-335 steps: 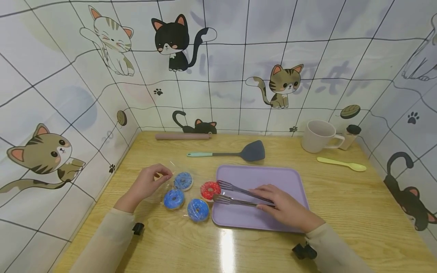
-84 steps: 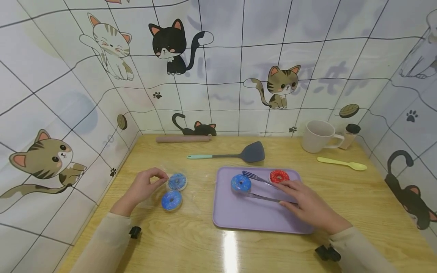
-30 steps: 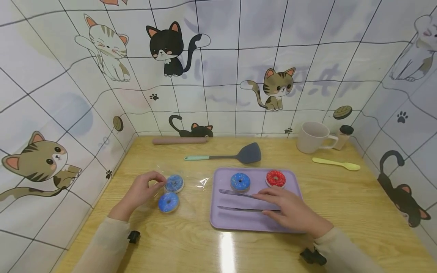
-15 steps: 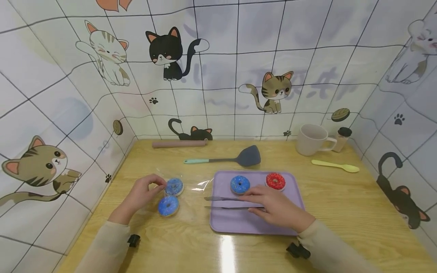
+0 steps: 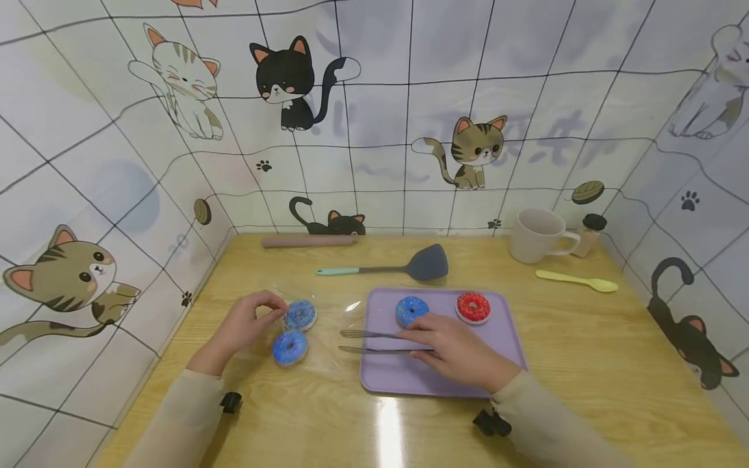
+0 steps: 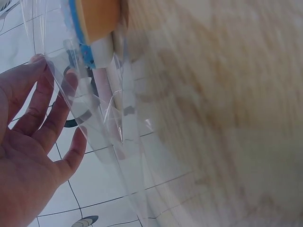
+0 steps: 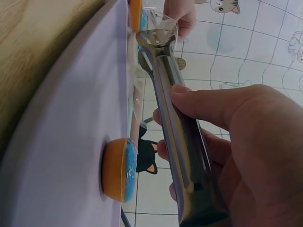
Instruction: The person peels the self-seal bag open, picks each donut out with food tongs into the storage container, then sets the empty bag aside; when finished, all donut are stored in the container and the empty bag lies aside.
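My left hand point(image 5: 236, 331) pinches the edge of a clear plastic bag point(image 6: 102, 127) between thumb and fingertips. Two blue toy donuts point(image 5: 282, 352) lie at the bag beside that hand, one behind the other. My right hand point(image 5: 459, 348) holds metal tongs point(image 5: 367, 334) over the purple tray point(image 5: 404, 380). Their two arms are spread, with nothing between the tips, which reach past the tray's left edge toward the donuts. On the tray sit a blue sprinkled donut point(image 5: 402, 314), partly behind the right hand, and a red donut point(image 5: 473, 316).
Behind the tray lies a spatula point(image 5: 427, 263) with a mint handle. A brown rolling pin point(image 5: 307, 241) rests along the back wall. At the back right are a beige mug point(image 5: 532, 237), a black-capped shaker point(image 5: 587, 239) and a yellow spoon point(image 5: 576, 279).
The red donut and one blue donut have gone from the left onto the tray. The tongs have let go of the blue one and moved left. The left hand stays at the bag.
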Available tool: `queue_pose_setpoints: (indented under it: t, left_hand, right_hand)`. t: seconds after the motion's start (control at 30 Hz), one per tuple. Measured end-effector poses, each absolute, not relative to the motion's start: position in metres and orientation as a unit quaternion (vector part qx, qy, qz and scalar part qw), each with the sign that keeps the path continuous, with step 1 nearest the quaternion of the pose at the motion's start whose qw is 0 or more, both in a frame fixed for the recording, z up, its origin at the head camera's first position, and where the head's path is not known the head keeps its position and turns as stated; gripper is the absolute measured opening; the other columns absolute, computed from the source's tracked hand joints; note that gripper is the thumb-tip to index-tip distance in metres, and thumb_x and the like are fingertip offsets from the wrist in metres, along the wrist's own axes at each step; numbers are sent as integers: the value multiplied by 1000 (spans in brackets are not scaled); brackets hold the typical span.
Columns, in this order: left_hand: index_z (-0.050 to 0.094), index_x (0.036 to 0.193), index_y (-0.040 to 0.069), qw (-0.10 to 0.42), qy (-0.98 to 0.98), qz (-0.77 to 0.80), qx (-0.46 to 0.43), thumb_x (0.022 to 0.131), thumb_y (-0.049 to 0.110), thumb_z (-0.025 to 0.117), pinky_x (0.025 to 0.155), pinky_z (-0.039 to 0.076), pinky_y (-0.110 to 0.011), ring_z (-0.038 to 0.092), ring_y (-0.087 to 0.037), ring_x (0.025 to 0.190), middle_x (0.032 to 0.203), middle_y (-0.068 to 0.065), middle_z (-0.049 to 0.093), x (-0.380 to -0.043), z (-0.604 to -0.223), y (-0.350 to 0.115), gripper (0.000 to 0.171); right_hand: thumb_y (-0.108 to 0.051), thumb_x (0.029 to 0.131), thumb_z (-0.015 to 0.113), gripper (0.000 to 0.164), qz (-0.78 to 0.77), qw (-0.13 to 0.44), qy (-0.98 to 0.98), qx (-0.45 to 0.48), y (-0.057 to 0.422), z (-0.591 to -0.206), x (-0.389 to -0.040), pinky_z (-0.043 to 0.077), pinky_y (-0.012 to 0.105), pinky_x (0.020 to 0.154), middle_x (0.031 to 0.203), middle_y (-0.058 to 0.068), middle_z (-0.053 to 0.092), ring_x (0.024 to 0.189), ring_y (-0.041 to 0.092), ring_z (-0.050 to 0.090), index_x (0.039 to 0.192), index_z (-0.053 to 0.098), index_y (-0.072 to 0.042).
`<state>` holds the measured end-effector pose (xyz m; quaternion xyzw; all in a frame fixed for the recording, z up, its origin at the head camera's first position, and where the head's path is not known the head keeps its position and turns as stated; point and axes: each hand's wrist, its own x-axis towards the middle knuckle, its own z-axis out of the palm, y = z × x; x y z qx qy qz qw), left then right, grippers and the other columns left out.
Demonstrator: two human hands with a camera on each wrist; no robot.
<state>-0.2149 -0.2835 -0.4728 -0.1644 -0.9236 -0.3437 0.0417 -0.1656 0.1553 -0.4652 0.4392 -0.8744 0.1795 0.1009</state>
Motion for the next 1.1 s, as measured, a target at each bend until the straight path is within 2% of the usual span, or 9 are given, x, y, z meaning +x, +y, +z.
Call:
queue_pose_setpoints:
  t: [0.17, 0.43, 0.67, 0.97, 1.1]
  left_hand:
    - [76, 101, 14, 39, -925, -344, -157, 99, 14, 71, 95, 54, -58, 69, -25, 102, 103, -1, 76, -212, -474, -286, 6]
    - [76, 101, 12, 40, -925, -345, -158, 99, 15, 71, 96, 54, -58, 69, -26, 102, 101, -1, 76, -211, -472, -285, 6]
    - [76, 100, 13, 38, -922, -350, -162, 99, 13, 72, 96, 54, -57, 69, -26, 102, 102, -1, 76, -212, -471, -283, 5]
    - [76, 101, 13, 30, -922, -349, -166, 98, 13, 73, 94, 55, -56, 69, -27, 102, 103, -2, 75, -212, -472, -279, 4]
    - [75, 100, 12, 34, -921, -349, -168, 97, 10, 73, 93, 56, -55, 69, -26, 100, 101, -3, 75, -213, -473, -278, 4]
  right_hand:
    - [-28, 96, 76, 45, 172, 80, -881, 434, 141, -465, -170, 56, 37, 93, 124, -3, 68, 110, 13, 63, 139, 66, -24]
    - [-30, 98, 73, 45, 174, 45, -884, 431, 117, -472, -179, 56, 39, 96, 126, -1, 68, 114, 16, 64, 141, 65, -21]
    - [-32, 100, 70, 51, 183, 35, -876, 445, 101, -477, -184, 52, 40, 104, 131, -1, 65, 120, 16, 61, 148, 58, -22]
    - [-33, 100, 70, 52, 189, 6, -873, 450, 83, -480, -189, 46, 43, 113, 142, 2, 62, 133, 21, 56, 149, 57, -21]
    - [-35, 100, 70, 52, 191, 7, -873, 448, 75, -481, -189, 47, 43, 112, 144, 3, 62, 134, 22, 56, 148, 58, -20]
